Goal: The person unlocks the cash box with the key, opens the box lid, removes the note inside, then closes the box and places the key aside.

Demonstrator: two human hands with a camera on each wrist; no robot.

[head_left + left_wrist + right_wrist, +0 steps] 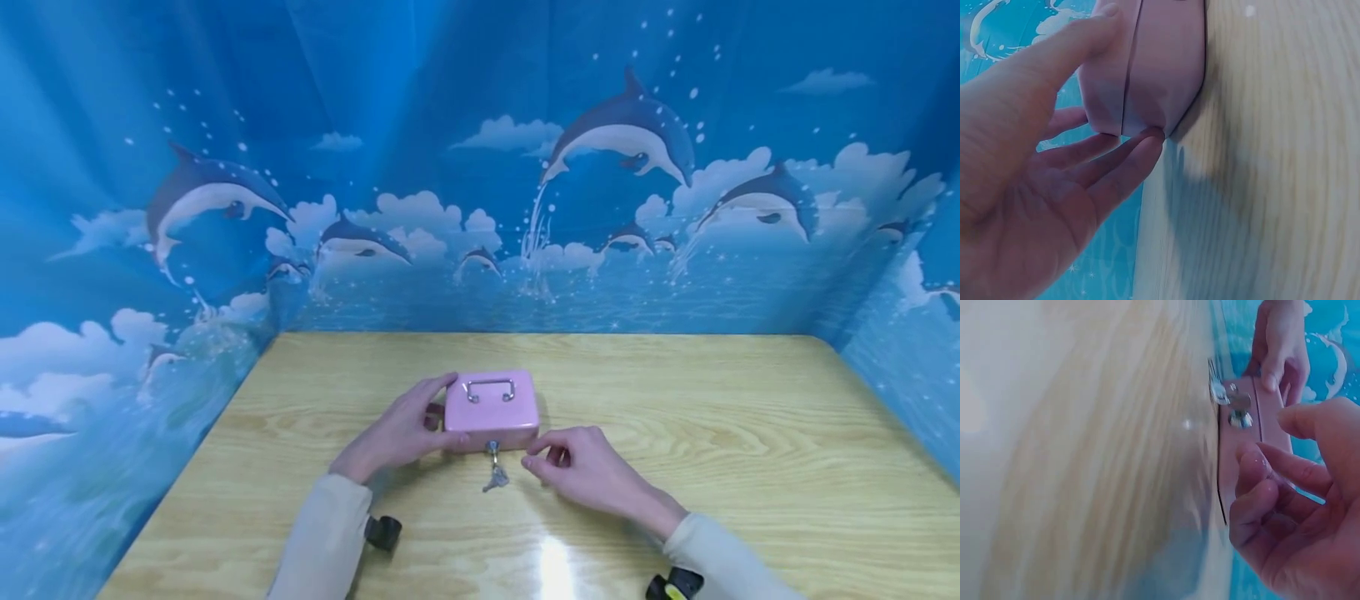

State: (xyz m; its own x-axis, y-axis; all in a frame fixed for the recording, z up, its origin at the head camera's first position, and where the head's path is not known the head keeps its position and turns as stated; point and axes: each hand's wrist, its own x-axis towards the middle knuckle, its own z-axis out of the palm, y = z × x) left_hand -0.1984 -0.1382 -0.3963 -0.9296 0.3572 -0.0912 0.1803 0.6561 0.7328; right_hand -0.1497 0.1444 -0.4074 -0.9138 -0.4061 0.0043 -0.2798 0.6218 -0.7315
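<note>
- Pink box [491, 412] sat flat on the table, front of center for the wearer, lock side facing the person; probably so the keyhole was within easy reach.
- Lid was down, with only a thin seam in the left wrist view. Metal handle [491, 382] lay on top, ungripped.
- Keys [497, 479] dangled from the lock [492, 446] on the front face, likely because one was seated in the cylinder.
- Left hand [408, 425] grasped the box's left end: thumb on the front, fingers around the side. Read as a brace against sliding or twisting, and it left the lock uncovered.
- Right hand [585, 468] was by the front right corner, fingers loosely bent, nothing gripped. Couldn't tell if a fingertip touched the box. Spot looked chosen for access to the keys.
- Table [750, 400] gave a flat wood-grain base; dolphin-print backdrop [450, 67] hung behind, presumably to screen the surroundings.
</note>
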